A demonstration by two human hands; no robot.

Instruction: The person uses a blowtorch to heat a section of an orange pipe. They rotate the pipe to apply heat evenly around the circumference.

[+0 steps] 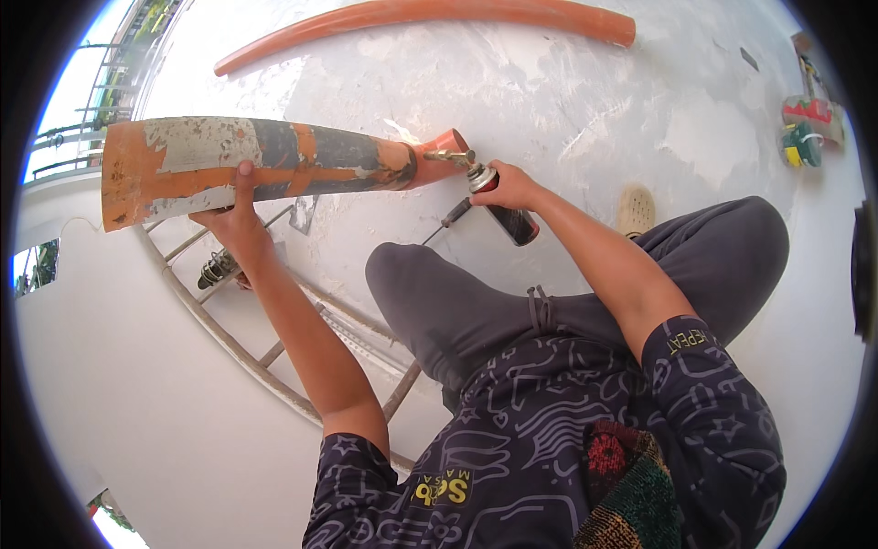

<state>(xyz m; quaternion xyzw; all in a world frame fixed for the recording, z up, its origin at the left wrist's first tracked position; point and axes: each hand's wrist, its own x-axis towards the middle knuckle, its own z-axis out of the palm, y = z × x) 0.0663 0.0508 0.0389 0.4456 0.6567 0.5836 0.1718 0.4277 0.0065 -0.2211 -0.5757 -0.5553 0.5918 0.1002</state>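
My left hand (233, 218) is closed around a wide orange plastic pipe (203, 146), thumb on top and fingers underneath. Worn grey and whitish paint covers much of this pipe, which lies nearly level across the left. Its right end meets a narrower, bright orange section (444, 146). In my closed right hand (512, 187) is a handheld gas torch (519, 227) with a dark canister, held tilted. The torch's brass-coloured nozzle (446, 156) is right at that section, pointing left; whether it touches is unclear, and no flame can be made out.
A long, curved-looking orange pipe (439, 13) lies on the pale, stained floor at the far side. A screwdriver (455, 213) rests beyond my knee. The ladder (190, 295) lies at left, below the held pipe. Green and yellow containers (803, 146) stand at far right.
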